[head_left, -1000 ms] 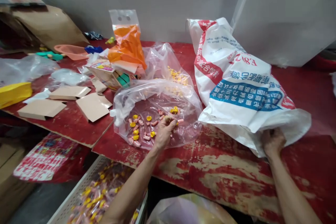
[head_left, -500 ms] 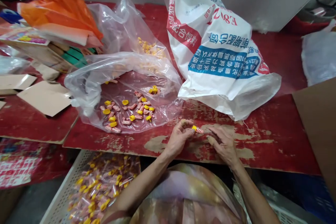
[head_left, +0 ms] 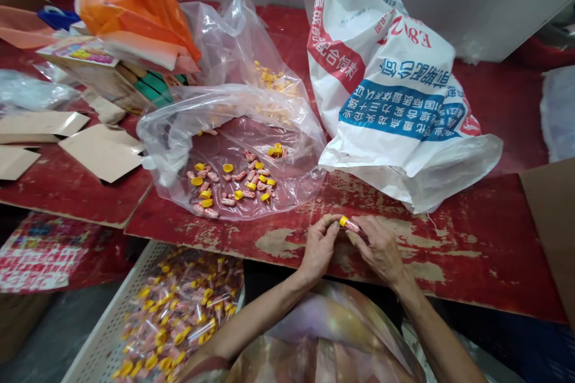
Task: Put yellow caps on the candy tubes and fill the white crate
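Between my hands, over the front of the red table, is a small clear tube with a yellow cap [head_left: 350,225] and red-and-white patterned contents. My left hand [head_left: 320,245] pinches at its cap end. The fingers of my right hand [head_left: 380,248] close around its other end, hiding the tip. To the left, an open clear plastic bag [head_left: 179,188] holds several loose pink-and-white pieces with yellow caps [head_left: 238,194]. Below the table edge, a white perforated crate [head_left: 105,314] is heaped with clear yellow-capped tubes [head_left: 179,317] of the same look.
A large white printed sack [head_left: 395,102] lies behind my hands. At the back left are an orange bag [head_left: 139,6], a box with green contents [head_left: 130,81] and cardboard pieces [head_left: 101,152]. Another clear bag holds yellow caps [head_left: 278,81]. Brown cardboard [head_left: 550,221] stands at the right.
My right hand has come left and closed on the free end of the piece, where a clear tube now shows. The whole view has shifted, so things appear further right.
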`<state>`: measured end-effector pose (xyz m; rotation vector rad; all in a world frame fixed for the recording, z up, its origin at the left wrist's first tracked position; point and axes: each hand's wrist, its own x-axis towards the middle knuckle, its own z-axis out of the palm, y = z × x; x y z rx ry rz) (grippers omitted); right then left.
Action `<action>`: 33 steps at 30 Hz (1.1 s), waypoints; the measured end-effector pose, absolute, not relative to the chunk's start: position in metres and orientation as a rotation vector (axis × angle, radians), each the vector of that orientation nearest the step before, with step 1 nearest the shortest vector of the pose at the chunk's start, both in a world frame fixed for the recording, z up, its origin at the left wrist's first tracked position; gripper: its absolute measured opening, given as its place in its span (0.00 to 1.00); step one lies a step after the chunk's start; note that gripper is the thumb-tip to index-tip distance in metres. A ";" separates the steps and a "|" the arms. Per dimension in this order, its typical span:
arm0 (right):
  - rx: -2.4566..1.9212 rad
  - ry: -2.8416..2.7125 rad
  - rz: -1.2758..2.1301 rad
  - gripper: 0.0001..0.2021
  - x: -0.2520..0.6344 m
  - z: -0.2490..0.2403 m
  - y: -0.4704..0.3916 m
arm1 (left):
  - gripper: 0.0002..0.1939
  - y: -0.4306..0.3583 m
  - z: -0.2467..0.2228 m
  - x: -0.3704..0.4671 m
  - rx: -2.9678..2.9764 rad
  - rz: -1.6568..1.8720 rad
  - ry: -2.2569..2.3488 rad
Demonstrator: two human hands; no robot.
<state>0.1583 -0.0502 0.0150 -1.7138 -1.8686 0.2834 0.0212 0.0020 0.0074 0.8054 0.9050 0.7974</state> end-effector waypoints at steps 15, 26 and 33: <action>-2.330 -2.763 0.576 0.08 0.172 0.051 -0.019 | 0.14 0.035 0.009 0.001 1.429 0.710 0.921; -2.416 -2.657 0.551 0.08 0.173 0.035 -0.022 | 0.16 0.047 -0.004 -0.005 0.794 0.711 0.857; -1.549 -2.142 0.111 0.12 0.137 -0.005 -0.041 | 0.12 0.028 0.000 -0.032 1.383 0.681 0.901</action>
